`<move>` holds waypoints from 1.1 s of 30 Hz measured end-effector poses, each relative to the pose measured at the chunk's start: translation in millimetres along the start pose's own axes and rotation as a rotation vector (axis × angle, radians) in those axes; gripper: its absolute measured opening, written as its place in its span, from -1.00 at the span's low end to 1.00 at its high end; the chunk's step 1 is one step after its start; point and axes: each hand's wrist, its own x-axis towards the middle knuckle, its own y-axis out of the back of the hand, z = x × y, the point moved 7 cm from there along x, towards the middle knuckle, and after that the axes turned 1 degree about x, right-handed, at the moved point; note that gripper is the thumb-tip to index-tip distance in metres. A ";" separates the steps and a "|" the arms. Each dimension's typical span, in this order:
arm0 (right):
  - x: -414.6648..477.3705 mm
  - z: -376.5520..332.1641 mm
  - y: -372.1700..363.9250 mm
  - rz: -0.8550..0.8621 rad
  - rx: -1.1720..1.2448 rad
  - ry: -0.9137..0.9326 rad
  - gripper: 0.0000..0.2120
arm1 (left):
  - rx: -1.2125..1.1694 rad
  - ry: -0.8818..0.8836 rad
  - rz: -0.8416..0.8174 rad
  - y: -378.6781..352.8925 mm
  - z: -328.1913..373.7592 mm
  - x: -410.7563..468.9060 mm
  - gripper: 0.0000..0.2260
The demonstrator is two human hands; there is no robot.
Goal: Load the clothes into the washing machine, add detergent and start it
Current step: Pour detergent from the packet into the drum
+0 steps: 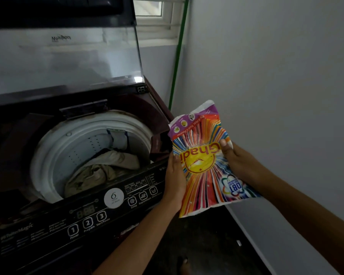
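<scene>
A colourful detergent packet point(205, 167) is held upside down to the right of the washing machine point(38, 231). My left hand point(174, 179) grips its left edge and my right hand point(238, 161) grips its right edge, thumb on the front. The top-loading machine stands with its glass lid point(68, 56) raised. Beige and white clothes point(101, 169) lie inside the white drum point(54, 155). The control panel point(91, 215) with numbered buttons 1, 2 and 3 runs along the front.
A grey wall point(276, 76) stands close on the right. A green pipe point(177, 62) runs down the corner beside a window point(157, 14). Dark floor point(207, 245) lies between machine and wall, with a foot point(184, 264) at the bottom.
</scene>
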 end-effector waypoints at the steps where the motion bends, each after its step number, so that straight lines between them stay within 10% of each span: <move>1: 0.9 -2.3 -0.5 -0.002 -0.008 0.002 -0.55 | -0.008 0.005 0.004 1.3 -1.7 3.6 -0.59; 33: 3.1 -20.3 -17.8 -0.006 -0.079 -0.011 -0.46 | -0.078 0.089 -0.083 19.4 -12.8 12.4 -0.68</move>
